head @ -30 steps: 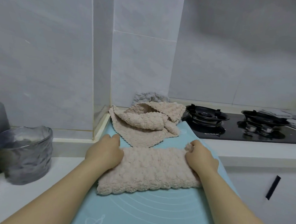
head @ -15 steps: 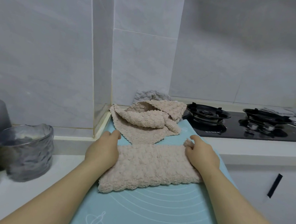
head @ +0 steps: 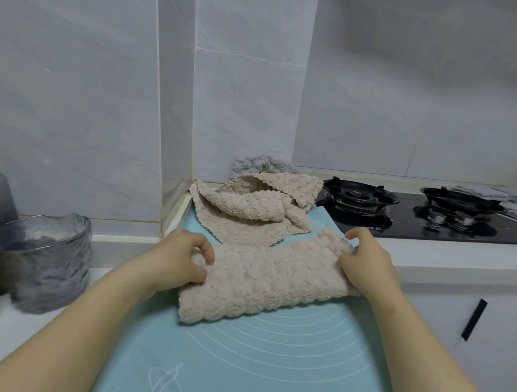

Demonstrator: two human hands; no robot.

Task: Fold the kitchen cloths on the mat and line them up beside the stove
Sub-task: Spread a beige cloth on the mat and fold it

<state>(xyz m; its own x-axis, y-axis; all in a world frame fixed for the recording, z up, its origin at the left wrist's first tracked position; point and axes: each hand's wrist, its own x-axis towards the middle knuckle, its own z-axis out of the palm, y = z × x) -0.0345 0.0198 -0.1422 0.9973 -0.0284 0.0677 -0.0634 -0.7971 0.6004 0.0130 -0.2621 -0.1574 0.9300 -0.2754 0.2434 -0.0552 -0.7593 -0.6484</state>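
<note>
**Cloth folded to a strip, pinched at both short ends**

Cloth [head: 264, 281] lies on the mat [head: 272, 361], just in front of the stove [head: 415, 216] and to its left. It looks soft, fluffy and light (it will sag and slide if I lift only one end), so the corners are the place to grip. My left hand [head: 179, 260] pinches one short end and my right hand [head: 367, 264] the other, well apart. Its long axis runs left to right, the right end tilted slightly toward the stove. More unfolded cloths [head: 250, 210] lie heaped at the stove's left edge.
</note>
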